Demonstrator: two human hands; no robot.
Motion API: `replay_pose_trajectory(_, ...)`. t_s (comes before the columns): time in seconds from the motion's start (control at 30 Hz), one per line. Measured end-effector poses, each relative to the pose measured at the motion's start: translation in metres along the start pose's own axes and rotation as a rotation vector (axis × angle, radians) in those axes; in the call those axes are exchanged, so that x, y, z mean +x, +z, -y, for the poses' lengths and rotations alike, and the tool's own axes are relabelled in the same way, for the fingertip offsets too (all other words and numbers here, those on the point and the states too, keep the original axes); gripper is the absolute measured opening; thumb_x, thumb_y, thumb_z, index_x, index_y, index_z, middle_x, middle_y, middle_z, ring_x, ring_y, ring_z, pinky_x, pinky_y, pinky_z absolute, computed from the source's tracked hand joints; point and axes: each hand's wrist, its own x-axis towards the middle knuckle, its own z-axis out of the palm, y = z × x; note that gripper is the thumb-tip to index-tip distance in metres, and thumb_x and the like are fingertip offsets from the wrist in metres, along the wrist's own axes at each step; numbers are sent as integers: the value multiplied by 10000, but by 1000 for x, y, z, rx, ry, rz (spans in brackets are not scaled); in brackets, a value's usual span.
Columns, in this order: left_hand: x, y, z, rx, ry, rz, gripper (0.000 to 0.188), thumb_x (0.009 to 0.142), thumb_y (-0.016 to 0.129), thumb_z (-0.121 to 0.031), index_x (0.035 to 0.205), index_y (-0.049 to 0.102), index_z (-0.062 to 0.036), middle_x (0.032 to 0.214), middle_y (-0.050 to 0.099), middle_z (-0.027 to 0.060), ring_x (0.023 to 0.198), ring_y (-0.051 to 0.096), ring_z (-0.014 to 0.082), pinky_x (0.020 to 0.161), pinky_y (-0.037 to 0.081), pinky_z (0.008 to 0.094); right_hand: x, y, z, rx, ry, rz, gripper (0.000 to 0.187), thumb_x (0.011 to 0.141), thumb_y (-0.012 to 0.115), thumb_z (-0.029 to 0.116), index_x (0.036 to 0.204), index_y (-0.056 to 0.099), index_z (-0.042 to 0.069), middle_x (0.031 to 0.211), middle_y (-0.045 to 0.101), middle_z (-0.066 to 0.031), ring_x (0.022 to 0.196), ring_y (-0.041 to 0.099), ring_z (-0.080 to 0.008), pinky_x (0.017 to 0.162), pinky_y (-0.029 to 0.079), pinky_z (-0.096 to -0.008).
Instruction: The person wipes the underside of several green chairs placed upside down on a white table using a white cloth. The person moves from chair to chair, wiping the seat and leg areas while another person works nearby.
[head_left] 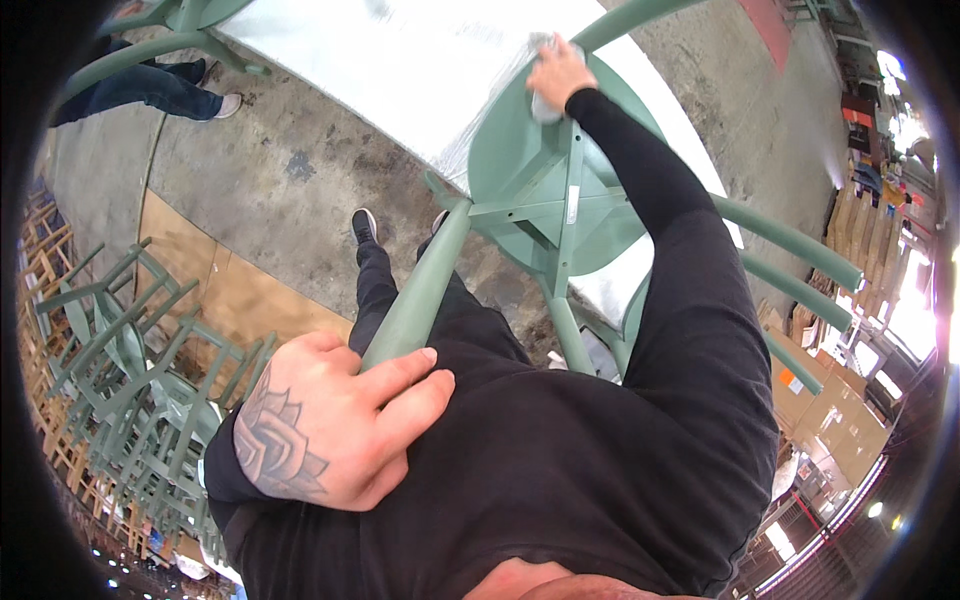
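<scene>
A sage-green wooden chair (520, 210) lies upturned on a white-covered work table (370, 80), its round seat underside and crossed braces facing me. My left hand (345, 425) is closed around the end of one tapered leg (425, 275), close to my chest. At the far rim of the seat, my right hand (562, 75) presses down a whitish, cloth-like piece (545, 110); it is blurred, so its exact kind is unclear. A small white label (572, 205) sits on one brace.
Many green chairs (120, 330) are stacked at the left. Another person's legs (150, 95) stand at the upper left, near another green chair part (140, 60). More green legs (800, 250) stick out at the right, before cardboard boxes (830, 410). The floor (290, 190) is stained concrete.
</scene>
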Motion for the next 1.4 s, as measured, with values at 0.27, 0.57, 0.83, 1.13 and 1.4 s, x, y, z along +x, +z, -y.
replay_pose_trajectory(0.27, 3, -1, 1, -11, -8, -19, 610, 553, 708, -135, 1155, 697, -41, 1127, 757, 131, 607, 667, 236, 571, 484, 358, -20, 3, 70, 277, 212, 139, 191, 930, 592, 214, 1017, 761, 195, 1043, 742, -40, 1111, 649, -228, 959, 459, -443)
replay_pose_trajectory(0.57, 8, -1, -2, -1, 28, -26, 572, 596, 694, -102, 1166, 681, -60, 1096, 764, 108, 731, 732, 273, 627, 532, 373, -38, -41, 203, 1250, 300, 58, 399, 810, 624, 199, 1203, 690, 174, 1092, 733, -173, 1044, 697, -399, 901, 553, -522)
replay_pose_trajectory(0.83, 6, -2, -2, -7, -9, 55, 562, 618, 722, -127, 1174, 669, -66, 1169, 751, 118, 633, 694, 249, 604, 526, 355, -30, 17, 43, 67, 73, -63, 149, 887, 642, 268, 900, 786, 231, 992, 725, 28, 1145, 595, -213, 989, 408, -426)
replay_pose_trajectory(1.13, 6, 1, -1, 27, -9, 24, 548, 630, 724, -124, 1173, 670, -80, 1161, 756, 97, 645, 697, 267, 608, 524, 371, -59, -17, 135, 557, 363, 145, 220, 968, 564, 222, 1056, 766, 239, 1079, 751, -35, 1132, 644, -230, 976, 400, -467)
replay_pose_trajectory(1.4, 3, -1, -3, 84, 17, 13, 443, 715, 718, -206, 1144, 659, -112, 989, 740, 86, 683, 701, 323, 627, 544, 421, -46, -69, 160, 1419, 402, 111, 505, 825, 566, 163, 1311, 703, 152, 1269, 706, -163, 1233, 653, -327, 1039, 504, -495)
